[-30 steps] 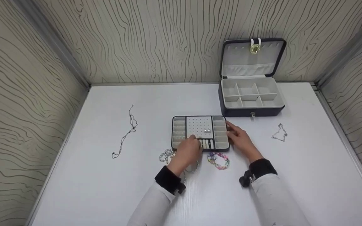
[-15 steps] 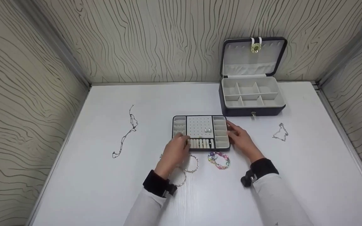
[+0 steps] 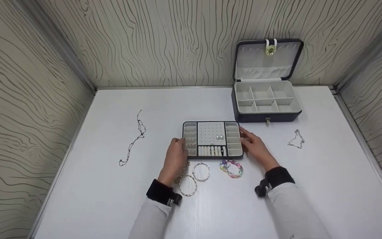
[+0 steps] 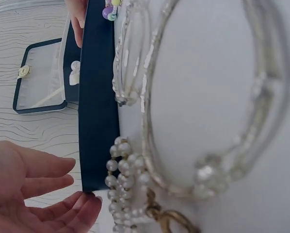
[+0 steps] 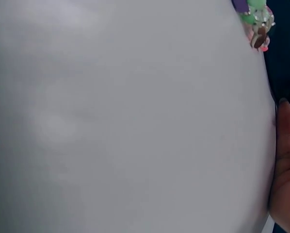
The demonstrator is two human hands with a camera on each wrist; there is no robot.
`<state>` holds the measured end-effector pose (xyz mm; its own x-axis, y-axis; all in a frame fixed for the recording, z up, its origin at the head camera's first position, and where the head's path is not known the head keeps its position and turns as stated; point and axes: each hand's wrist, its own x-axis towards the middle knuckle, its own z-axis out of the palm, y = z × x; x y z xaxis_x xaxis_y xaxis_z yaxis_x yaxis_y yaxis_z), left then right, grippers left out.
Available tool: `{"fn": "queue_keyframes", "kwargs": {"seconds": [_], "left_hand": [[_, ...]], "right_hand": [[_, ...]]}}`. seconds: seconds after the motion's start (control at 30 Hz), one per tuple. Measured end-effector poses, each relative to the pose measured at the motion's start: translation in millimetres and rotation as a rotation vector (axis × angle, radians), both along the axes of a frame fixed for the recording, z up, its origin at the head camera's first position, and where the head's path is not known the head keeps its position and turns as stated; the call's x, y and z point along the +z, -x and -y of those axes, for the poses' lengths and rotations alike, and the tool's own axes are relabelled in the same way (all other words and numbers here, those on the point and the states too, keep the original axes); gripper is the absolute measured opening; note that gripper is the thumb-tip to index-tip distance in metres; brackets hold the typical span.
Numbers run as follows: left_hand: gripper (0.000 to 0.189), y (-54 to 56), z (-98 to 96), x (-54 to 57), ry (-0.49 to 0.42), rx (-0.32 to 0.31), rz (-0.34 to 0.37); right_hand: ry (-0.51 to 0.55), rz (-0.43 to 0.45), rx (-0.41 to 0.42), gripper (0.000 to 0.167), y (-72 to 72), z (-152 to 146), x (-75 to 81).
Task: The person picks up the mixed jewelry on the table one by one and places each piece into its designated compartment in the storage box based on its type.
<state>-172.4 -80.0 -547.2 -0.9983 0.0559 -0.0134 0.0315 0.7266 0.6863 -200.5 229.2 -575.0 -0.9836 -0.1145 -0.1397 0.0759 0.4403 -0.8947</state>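
Observation:
A jewelry tray [image 3: 211, 134] with a dark rim lies on the white table in the head view. It has small side compartments, a perforated panel bearing two pearl studs [image 3: 219, 137], and a row of ring slots [image 3: 212, 151] with a few rings. My left hand [image 3: 175, 159] is at the tray's left edge; in the left wrist view its fingertips [image 4: 89, 204] reach the tray's dark corner [image 4: 97, 179], fingers loosely extended. At the right edge, my right hand [image 3: 256, 151] rests with extended fingers against the tray's side. In the right wrist view, a straight digit [image 5: 284, 127] lies along it.
An open jewelry box [image 3: 267, 99] with bare compartments stands at the back right. Two bangles [image 3: 201, 172], pearl strands [image 4: 120, 170] and a colorful bead bracelet [image 3: 232, 168] lie before the tray. A long chain necklace [image 3: 132, 145] lies left, a silver chain [image 3: 297, 141] right.
My left hand has moved left from the ring slots to the tray's left edge, uncovering the slots and bangles. The right hand has stayed at the right edge.

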Motion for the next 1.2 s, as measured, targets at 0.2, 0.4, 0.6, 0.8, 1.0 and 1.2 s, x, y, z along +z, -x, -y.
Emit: {"fn": "queue_keyframes", "kwargs": {"seconds": [0.2, 0.4, 0.6, 0.8, 1.0, 1.2], "left_hand": [[0.042, 2.5, 4.7, -3.8, -0.035, 0.002, 0.064], [0.043, 6.1, 7.5, -3.3, -0.062, 0.032, 0.136], [0.044, 7.8, 9.2, -3.2, -0.050, 0.035, 0.153], [0.043, 8.5, 11.1, -3.8, -0.067, 0.013, 0.155], [0.027, 3.9, 10.4, 2.1, -0.038, 0.038, 0.139], [0.026, -4.4, 12.8, 7.8, -0.036, 0.021, 0.141]], "right_hand": [[-0.027, -0.005, 0.008, 0.050, 0.7, -2, -8.5], [-0.073, -0.014, 0.043, 0.051, -4.2, 0, -5.1], [-0.117, 0.008, 0.027, 0.052, -14.7, 4, 0.7], [-0.215, -0.011, -0.089, 0.041, -34.1, 18, 17.6], [-0.273, 0.085, -0.185, 0.035, -48.9, 29, 35.5], [-0.247, 0.083, -0.158, 0.040, -55.4, 37, 33.9]]}}
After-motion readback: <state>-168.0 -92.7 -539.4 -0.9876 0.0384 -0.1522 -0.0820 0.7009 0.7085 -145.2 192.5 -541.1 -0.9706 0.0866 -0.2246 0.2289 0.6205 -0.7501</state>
